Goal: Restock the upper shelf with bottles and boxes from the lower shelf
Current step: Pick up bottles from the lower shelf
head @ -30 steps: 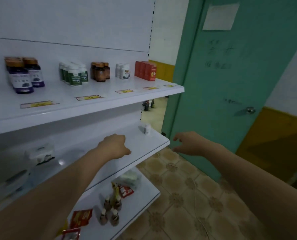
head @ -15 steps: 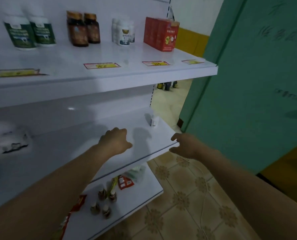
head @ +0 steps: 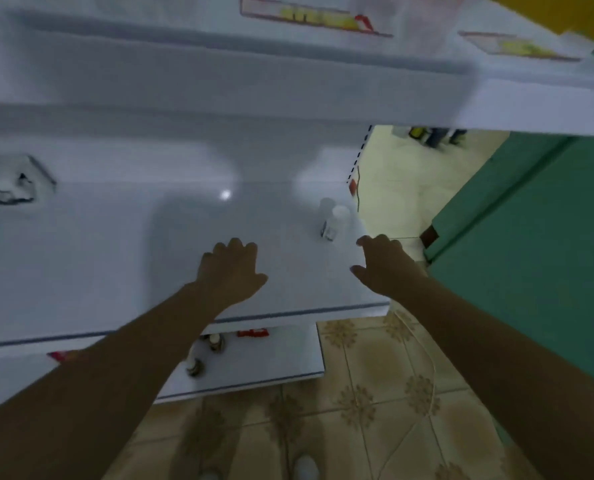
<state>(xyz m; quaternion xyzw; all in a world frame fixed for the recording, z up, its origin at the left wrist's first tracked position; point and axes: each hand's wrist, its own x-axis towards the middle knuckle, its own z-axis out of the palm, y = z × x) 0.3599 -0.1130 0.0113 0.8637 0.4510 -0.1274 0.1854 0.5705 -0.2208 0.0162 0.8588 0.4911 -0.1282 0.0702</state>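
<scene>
One small white bottle (head: 334, 223), blurred, with a dark-edged label, is standing near the right end of the middle shelf (head: 115, 254). Both hands are hovering empty: the left hand (head: 231, 271) loosely curled, the right hand (head: 382, 266) spread just beside the bottle. Two brown bottles (head: 215, 342) are sitting on the bottom shelf (head: 274, 358).

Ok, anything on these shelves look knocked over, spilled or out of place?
Nothing looks spilled or broken. One small white bottle sits alone near the right end of the middle shelf; blur hides whether it's upright. A crumpled white package lies at its left, and a loose cord trails over the floor.
</scene>
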